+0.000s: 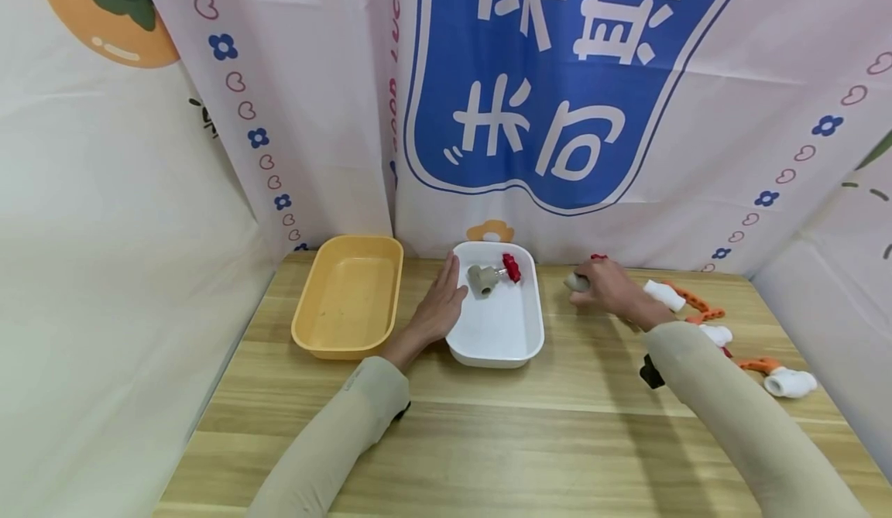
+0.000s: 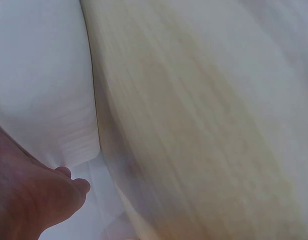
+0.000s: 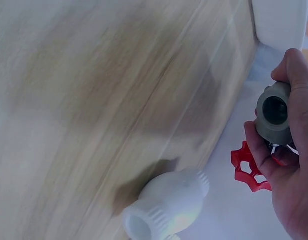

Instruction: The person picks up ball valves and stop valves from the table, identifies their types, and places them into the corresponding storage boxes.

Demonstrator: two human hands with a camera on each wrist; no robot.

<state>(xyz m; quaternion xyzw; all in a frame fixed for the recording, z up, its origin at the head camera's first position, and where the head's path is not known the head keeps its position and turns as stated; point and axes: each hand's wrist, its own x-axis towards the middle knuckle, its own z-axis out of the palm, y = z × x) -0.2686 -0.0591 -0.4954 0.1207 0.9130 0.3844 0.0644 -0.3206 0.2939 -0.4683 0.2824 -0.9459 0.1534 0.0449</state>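
Note:
My right hand (image 1: 608,286) grips a grey stop valve (image 3: 268,131) with a red handwheel (image 3: 246,167), held above the table to the right of the white tray. The pipe opening of this valve faces the right wrist camera. At the left rim of the white tray (image 1: 493,336), my left hand (image 1: 439,307) rests with its fingers straight along the side. A second grey valve (image 1: 482,280) with a red handwheel lies inside that tray, toward its far end.
Left of the white tray stands a yellow tray (image 1: 348,301). Several white valves lie at the table's right side, among them one with an orange lever (image 1: 789,382) and one farther back (image 1: 664,295). A printed curtain (image 1: 334,154) hangs behind the wooden table (image 1: 488,440).

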